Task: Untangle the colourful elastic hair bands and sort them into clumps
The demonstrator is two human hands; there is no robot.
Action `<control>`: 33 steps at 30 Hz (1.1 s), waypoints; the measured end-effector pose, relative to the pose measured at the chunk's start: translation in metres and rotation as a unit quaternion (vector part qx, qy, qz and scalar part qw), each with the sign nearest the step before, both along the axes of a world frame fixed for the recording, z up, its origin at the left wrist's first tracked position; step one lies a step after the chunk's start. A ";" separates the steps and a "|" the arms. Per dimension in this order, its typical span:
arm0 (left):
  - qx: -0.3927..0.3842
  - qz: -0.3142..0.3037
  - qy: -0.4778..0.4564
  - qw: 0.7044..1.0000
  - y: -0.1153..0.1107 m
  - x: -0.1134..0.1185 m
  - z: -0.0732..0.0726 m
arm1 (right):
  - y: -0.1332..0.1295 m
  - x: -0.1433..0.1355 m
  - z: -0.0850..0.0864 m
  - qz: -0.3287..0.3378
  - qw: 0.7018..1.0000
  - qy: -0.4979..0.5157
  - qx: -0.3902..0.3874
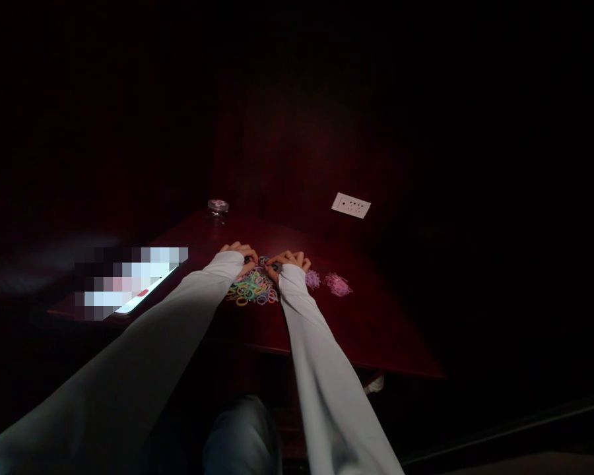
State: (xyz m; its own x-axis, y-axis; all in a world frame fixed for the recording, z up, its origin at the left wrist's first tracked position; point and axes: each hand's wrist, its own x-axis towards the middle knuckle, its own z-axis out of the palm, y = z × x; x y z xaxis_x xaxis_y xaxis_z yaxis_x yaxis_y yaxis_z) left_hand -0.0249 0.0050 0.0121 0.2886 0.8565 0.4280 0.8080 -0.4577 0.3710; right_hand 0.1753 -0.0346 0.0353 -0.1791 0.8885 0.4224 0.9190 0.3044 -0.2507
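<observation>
A loose heap of small multicoloured elastic bands [252, 290] lies on the dark red table, mostly green, yellow, pink and lilac. At the heap's far left edge, my left hand [241, 253] rests with its fingers bent down and drawn together; their tips are hard to see. Across from it, my right hand [291, 259] has its thumb and forefinger pinched together, and what lies between them is too small and dark to name. Right of that hand sit a small purple pile of bands [313, 280] and a pink pile of bands [338, 284].
A lit screen [138, 290], partly blurred out, is at the table's left. A clear lidded jar [218, 210] stands at the back left. Behind the table [376, 330] a white socket plate [351, 205] shows on the wall. Surroundings are very dark.
</observation>
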 end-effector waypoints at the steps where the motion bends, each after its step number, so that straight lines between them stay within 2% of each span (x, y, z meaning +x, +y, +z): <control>1: -0.003 0.000 0.002 1.000 0.000 0.000 0.001 | 0.003 -0.002 -0.001 0.009 1.000 -0.005 -0.003; 6: -0.011 -0.003 0.011 1.000 -0.004 0.001 0.004 | 0.008 -0.006 -0.003 0.035 0.999 -0.002 -0.019; 15: -0.020 -0.003 0.018 1.000 -0.003 0.001 0.005 | 0.005 -0.008 -0.006 -0.034 0.996 0.046 -0.063; 20: -0.021 0.001 -0.002 1.000 -0.005 0.001 0.005 | 0.007 -0.009 -0.007 -0.024 0.997 0.052 -0.046; 26: 0.001 0.011 -0.017 1.000 -0.007 -0.001 0.005 | 0.004 -0.004 0.004 -0.052 0.994 0.093 -0.032; 33: 0.019 0.041 -0.030 0.999 -0.011 -0.003 0.012 | -0.014 0.030 0.018 -0.108 0.990 0.074 0.047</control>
State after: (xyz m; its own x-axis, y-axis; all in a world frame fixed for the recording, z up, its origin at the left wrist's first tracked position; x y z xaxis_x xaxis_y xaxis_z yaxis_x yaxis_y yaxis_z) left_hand -0.0281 -0.0059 0.0246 0.1913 0.8590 0.4749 0.8201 -0.4058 0.4035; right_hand 0.2057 -0.0482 0.0532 0.0809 0.8544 0.5132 0.9203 0.1338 -0.3677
